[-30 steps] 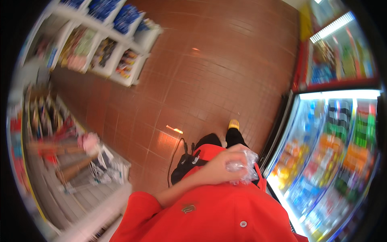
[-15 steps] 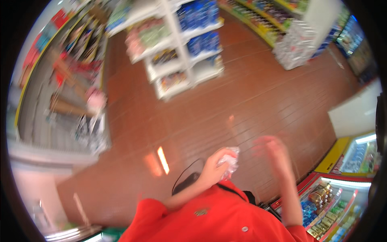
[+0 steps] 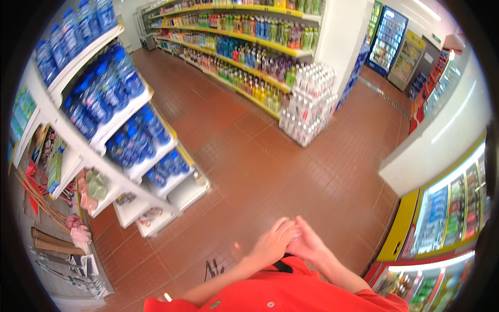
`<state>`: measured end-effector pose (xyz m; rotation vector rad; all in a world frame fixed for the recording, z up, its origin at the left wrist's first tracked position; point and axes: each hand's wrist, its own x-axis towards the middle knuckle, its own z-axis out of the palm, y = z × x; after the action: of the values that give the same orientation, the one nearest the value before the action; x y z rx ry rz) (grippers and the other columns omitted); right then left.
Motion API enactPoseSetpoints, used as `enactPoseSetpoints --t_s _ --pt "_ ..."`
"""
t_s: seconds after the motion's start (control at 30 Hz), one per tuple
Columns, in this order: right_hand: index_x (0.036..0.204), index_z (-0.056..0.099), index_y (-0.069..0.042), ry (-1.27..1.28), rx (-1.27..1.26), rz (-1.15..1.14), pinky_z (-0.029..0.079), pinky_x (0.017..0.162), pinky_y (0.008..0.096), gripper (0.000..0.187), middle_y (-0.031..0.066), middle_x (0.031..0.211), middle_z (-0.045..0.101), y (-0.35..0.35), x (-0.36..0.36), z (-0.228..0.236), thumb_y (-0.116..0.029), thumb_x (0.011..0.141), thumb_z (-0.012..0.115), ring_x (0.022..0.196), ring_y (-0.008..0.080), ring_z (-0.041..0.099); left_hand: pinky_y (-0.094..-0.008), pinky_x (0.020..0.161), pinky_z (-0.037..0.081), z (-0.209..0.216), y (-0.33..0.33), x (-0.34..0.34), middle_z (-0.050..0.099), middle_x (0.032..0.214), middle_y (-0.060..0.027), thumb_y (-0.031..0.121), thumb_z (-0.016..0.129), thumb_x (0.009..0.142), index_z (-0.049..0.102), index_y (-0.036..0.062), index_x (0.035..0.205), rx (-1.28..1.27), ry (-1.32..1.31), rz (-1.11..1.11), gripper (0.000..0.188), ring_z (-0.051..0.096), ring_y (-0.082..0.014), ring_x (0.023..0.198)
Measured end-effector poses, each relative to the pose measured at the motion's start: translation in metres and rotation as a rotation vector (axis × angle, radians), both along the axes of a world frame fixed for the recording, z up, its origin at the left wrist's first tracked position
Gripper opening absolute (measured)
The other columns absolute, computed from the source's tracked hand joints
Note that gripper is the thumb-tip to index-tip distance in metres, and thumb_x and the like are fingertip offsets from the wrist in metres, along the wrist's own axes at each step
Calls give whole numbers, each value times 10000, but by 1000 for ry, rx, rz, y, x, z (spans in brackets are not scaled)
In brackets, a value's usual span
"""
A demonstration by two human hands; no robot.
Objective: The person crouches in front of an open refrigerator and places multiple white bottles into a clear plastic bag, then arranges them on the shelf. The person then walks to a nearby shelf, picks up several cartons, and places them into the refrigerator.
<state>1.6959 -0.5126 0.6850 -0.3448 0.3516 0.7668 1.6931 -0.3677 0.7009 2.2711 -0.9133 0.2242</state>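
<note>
My left hand (image 3: 272, 241) and my right hand (image 3: 309, 240) meet in front of my red shirt, fingers pressed together. A small shiny bit of a clear plastic packet (image 3: 296, 236) shows between them. Most of the packet is hidden by my fingers. My left hand is closed around it, its fingers curled over the top. The right one is closed against the left from the other side, and what its fingertips grip is covered.
A white shelf rack (image 3: 174, 205) with blue bottles stands at the left. Shrink-wrapped can packs (image 3: 307, 106) are stacked beside a long bottle shelf (image 3: 244, 49). Lit coolers (image 3: 447, 208) line the right, near a white partition (image 3: 431, 156). Brown floor tiles (image 3: 244, 171) lie ahead.
My view has swung to the right. My right hand, apart and blurred before, has come in against the left, which was holding the packet. The packet is now mostly covered.
</note>
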Motion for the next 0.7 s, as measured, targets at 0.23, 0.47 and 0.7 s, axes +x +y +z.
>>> enactPoseSetpoints --t_s 0.23,0.47,0.7 --pt "1030 507 -86 -169 -249 355 443 779 340 326 62 970 568 78 252 17 -372 877 480 894 180 537 -430 1040 153 32 43 188 159 1374 -228 140 570 764 311 -15 1235 -127 208 409 559 150 -360 1289" --pt "851 556 -82 -372 -397 182 443 550 284 102 -6 711 541 165 566 -62 -183 834 562 633 109 531 -405 1036 180 5 160 329 309 1330 -152 -92 439 771 272 70 1239 -955 493 855 523 251 -272 1276" --pt "997 567 -23 -112 -2418 317 486 625 358 286 138 911 612 -181 739 -295 -209 779 579 812 247 605 -315 888 397 3 258 595 538 1060 -155 -47 449 825 422 -4 1071 -1149 582 712 250 531 -218 1005"
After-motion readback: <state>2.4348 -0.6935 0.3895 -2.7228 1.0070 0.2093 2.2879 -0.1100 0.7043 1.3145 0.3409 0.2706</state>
